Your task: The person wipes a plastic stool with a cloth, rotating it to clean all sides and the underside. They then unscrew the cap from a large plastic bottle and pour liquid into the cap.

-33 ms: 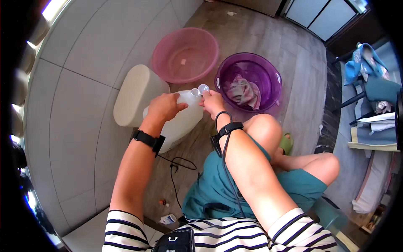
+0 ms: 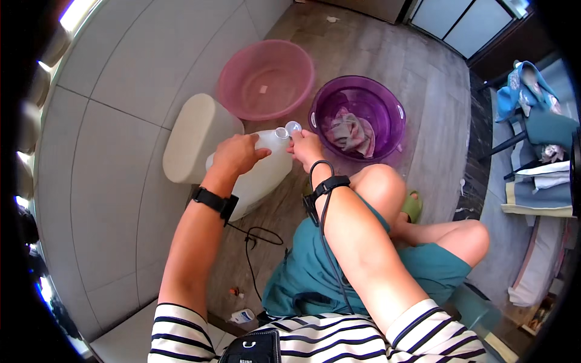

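A large whitish translucent jug (image 2: 269, 175) stands on the floor in front of me, its round mouth (image 2: 281, 133) turned toward the far side. My left hand (image 2: 239, 155) grips the top of the jug, fingers curled over it; its handle is hidden under the hand. Right beside the mouth, my right hand (image 2: 305, 147) pinches a small clear round cap (image 2: 293, 127) between thumb and fingers. Whether the cap touches the rim, I cannot tell.
A pink basin (image 2: 227, 91) lies beyond the jug. To its right is a purple tub (image 2: 387, 103) with a crumpled cloth (image 2: 352, 133) in it. A beige bin (image 2: 192, 139) stands by the tiled wall. A black cord (image 2: 266, 230) and small bottle (image 2: 242, 316) lie nearer me.
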Tool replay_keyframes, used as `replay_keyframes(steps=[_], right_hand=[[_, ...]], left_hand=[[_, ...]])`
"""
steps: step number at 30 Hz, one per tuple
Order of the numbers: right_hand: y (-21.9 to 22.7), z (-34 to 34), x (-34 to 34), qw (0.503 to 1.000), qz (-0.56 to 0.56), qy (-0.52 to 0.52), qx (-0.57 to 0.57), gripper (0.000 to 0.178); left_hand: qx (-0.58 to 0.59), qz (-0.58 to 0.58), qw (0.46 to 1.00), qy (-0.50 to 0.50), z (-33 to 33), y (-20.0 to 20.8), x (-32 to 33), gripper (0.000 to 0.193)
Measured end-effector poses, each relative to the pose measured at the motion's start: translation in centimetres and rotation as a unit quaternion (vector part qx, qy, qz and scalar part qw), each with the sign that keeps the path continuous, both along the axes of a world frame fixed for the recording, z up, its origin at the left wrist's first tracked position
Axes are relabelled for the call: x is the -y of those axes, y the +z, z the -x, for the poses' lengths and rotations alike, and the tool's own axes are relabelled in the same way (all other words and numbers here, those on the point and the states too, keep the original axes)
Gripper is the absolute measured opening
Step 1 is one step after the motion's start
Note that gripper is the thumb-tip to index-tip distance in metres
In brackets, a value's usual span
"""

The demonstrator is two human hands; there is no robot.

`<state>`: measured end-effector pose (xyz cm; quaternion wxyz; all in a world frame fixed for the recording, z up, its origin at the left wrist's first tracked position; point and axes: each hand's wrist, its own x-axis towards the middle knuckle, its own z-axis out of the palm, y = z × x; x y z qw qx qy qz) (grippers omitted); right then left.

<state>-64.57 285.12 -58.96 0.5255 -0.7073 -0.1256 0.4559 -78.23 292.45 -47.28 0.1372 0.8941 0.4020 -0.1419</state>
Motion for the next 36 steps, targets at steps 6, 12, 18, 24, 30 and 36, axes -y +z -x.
replay_keyframes(steps=[6,12,18,24,30,36], right_hand=[[-2.0,0.6,-0.9,0.998,0.01,-0.039,-0.048,0.029],[-8.4,-1.6,-1.9,0.993,0.029,-0.007,0.113,0.025],[-8.2,-1.5,-1.8,0.992,0.038,-0.032,0.117,0.026],[-6.6,-1.5,-1.8,0.989,0.069,-0.043,0.123,0.028],[-7.3,-1.8,-2.1,0.988,0.083,-0.061,0.119,0.029],[-7.4,-1.5,-2.2,0.991,0.081,-0.041,0.094,0.027]], left_hand=[[-0.038,-0.001,0.999,0.02,-0.7,0.4,0.4,0.048],[-0.045,0.001,0.999,0.004,-3.2,0.1,0.5,0.047],[-0.064,0.004,0.998,-0.013,-4.0,-0.8,0.0,0.046],[-0.074,0.002,0.997,-0.015,-4.6,-0.4,0.2,0.047],[-0.076,-0.013,0.997,-0.019,-5.1,-0.2,0.4,0.048],[-0.081,-0.013,0.997,-0.012,-4.6,-0.3,0.4,0.047]])
